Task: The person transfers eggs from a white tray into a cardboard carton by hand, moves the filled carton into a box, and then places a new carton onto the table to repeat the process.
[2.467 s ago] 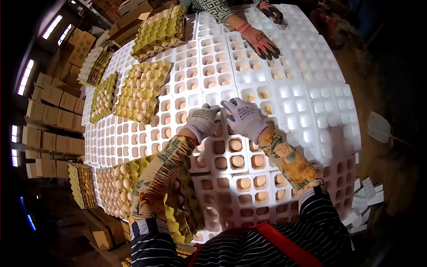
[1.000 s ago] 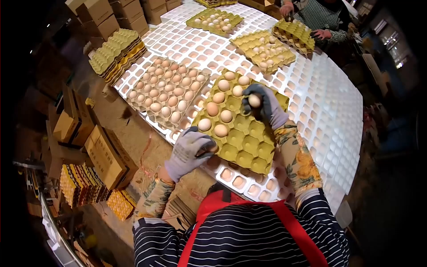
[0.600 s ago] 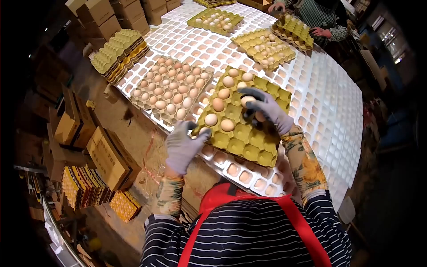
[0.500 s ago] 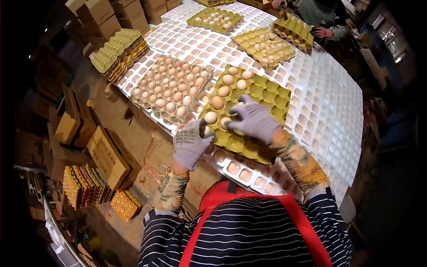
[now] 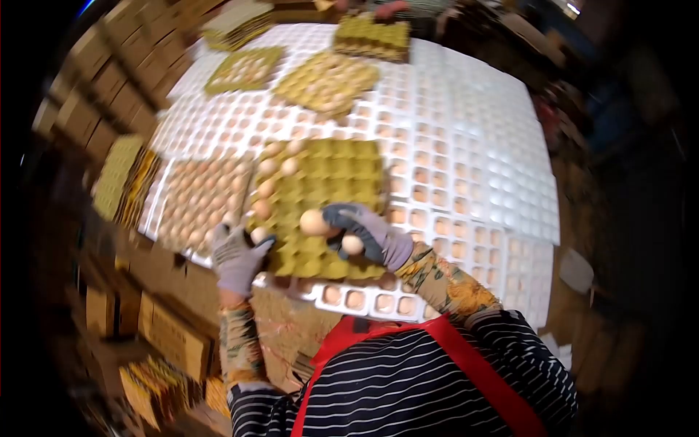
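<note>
My right hand point(image 5: 362, 234), gloved in grey, is closed round two eggs above the yellow-green tray point(image 5: 328, 171); one egg point(image 5: 315, 223) shows at the fingertips and another egg point(image 5: 352, 244) sits lower in the palm. My left hand point(image 5: 239, 255), also gloved, is at the tray's lower left corner, thumb and fingers apart beside an egg point(image 5: 259, 234). Whether it touches that egg is unclear. Several eggs stand in the tray's left columns. To its left lies a full tray of eggs point(image 5: 204, 200).
White trays of eggs point(image 5: 451, 149) cover the table. Farther back are two part-filled yellow trays point(image 5: 328, 79) point(image 5: 244, 69) and a tray stack point(image 5: 373, 38). A co-worker's hand point(image 5: 391, 9) shows behind that stack. Cardboard boxes point(image 5: 135, 44) and another tray stack point(image 5: 120, 178) are at left.
The view has turned. My right hand has lifted from the tray and now shows two eggs in its grasp. My left hand remains at the tray's corner.
</note>
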{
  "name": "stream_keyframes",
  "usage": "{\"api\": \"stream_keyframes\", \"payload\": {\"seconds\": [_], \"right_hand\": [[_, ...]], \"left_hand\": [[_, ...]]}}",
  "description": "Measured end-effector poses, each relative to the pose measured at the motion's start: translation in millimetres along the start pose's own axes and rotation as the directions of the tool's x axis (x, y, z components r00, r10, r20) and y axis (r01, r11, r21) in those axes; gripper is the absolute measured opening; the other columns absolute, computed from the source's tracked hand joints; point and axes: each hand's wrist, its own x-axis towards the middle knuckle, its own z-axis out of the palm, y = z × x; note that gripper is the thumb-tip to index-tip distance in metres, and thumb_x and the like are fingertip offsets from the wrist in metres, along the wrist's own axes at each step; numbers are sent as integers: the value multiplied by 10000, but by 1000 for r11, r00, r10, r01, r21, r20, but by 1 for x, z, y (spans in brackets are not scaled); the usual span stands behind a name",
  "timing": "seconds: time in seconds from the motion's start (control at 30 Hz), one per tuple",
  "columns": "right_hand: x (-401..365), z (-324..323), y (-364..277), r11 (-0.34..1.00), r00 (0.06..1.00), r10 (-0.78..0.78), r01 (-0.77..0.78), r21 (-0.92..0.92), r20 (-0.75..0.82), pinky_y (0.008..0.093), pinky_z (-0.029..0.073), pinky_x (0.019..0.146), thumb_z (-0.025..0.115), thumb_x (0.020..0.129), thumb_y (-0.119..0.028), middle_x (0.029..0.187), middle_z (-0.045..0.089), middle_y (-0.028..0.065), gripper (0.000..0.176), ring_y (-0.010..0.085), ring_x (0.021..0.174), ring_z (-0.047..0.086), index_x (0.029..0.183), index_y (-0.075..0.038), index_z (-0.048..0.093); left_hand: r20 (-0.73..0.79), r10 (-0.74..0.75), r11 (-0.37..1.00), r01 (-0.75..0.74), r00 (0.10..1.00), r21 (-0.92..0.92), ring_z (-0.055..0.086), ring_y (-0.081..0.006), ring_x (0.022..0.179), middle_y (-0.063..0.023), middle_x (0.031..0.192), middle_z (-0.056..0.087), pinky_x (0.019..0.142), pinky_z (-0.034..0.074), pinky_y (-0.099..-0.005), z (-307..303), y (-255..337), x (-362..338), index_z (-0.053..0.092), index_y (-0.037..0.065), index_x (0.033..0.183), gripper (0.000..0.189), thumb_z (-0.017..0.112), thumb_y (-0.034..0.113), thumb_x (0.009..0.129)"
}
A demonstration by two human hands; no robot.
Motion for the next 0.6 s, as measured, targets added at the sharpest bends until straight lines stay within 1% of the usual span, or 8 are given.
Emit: {"api": "stream_keyframes", "payload": {"seconds": [0.03,0.1,0.17,0.23,0.27,0.37,0.5,0.6], "right_hand": [[-20,-6,-9,1000,1000,-28,28,2,-2,267,551,518,683,953,-302,991,675,88,383,163,657,664,1224,-42,609],[-58,-33,-30,999,1000,-20,21,26,-20,261,550,513,684,950,-324,1009,674,92,402,165,706,678,1233,-49,607],[-102,-75,-47,995,995,-22,31,91,-98,230,541,520,666,958,-342,1006,674,93,429,143,745,665,1254,-41,591],[-139,-139,-44,990,953,-126,137,23,-275,250,529,550,594,993,-362,987,676,99,441,142,747,661,1274,-21,580],[-159,-168,-41,971,901,-220,167,-169,-373,256,527,582,582,1004,-328,1008,677,103,426,148,752,658,1289,-11,570],[-190,-258,-32,963,750,-140,255,87,-647,256,533,584,550,1021,-268,1028,673,89,384,153,806,651,1303,-7,569],[-179,-315,-51,959,738,-175,279,59,-652,265,538,562,614,982,-271,1009,672,97,386,166,765,664,1253,4,608],[-169,-325,-74,965,681,-130,255,66,-721,269,541,500,706,922,-222,951,681,90,390,167,708,666,1214,24,629]], "left_hand": [[-39,49,997,-47,998,57,606,-356,951,-192,1021,619,791,493,-468,9,-3,4,679,39,865,464,819,464,742],[263,-29,999,21,964,34,575,-394,977,-188,1074,580,858,471,-493,4,-7,17,698,97,1051,532,842,467,697],[141,85,996,-85,986,-7,585,-401,1000,-203,1091,591,847,482,-493,35,-42,12,693,67,1019,509,835,448,713],[395,-154,984,175,906,-18,619,-328,991,-163,1068,598,834,512,-413,-26,4,36,659,10,1044,470,832,335,753],[328,-130,926,233,936,-297,622,-278,969,-129,1054,589,831,514,-368,-23,3,44,643,-12,1055,452,831,271,757],[297,-36,590,260,954,-765,612,-163,924,-59,1069,572,831,518,-296,-45,89,90,634,-30,1072,395,827,128,765],[212,460,797,-295,862,-527,667,-204,926,-89,1086,623,873,546,-321,20,264,188,685,51,1088,335,814,196,815],[122,519,828,-461,846,-320,636,-338,931,-133,890,651,862,514,-451,139,347,260,686,103,1001,327,784,340,799]]}}
